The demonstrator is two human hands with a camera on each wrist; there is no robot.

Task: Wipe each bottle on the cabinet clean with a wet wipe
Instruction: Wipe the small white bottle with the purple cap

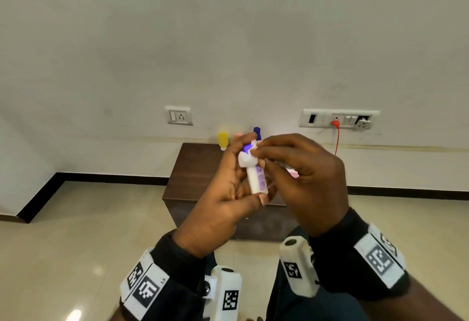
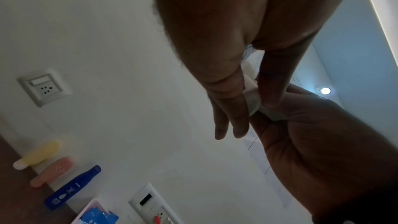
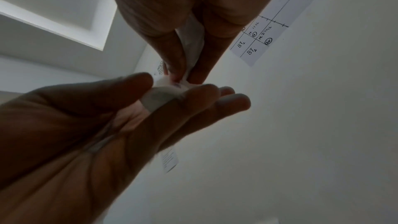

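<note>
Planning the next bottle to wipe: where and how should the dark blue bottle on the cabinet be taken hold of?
Probably round the straight body of the dark blue bottle, below its narrower cap, coming from the front: it stands upright against the wall, the pink bottle close on its left and a basket on its right.

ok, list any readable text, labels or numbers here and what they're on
"BT1", "BT2", circled "18" and "20": handwritten grid on the paper sheet on the wall.
"LS": left wrist marker band.
Blue bottle: white label print, too blurred to read.
White bottle held in the left hand: purple label, unreadable.
Blue packet in the basket: unreadable.
</note>
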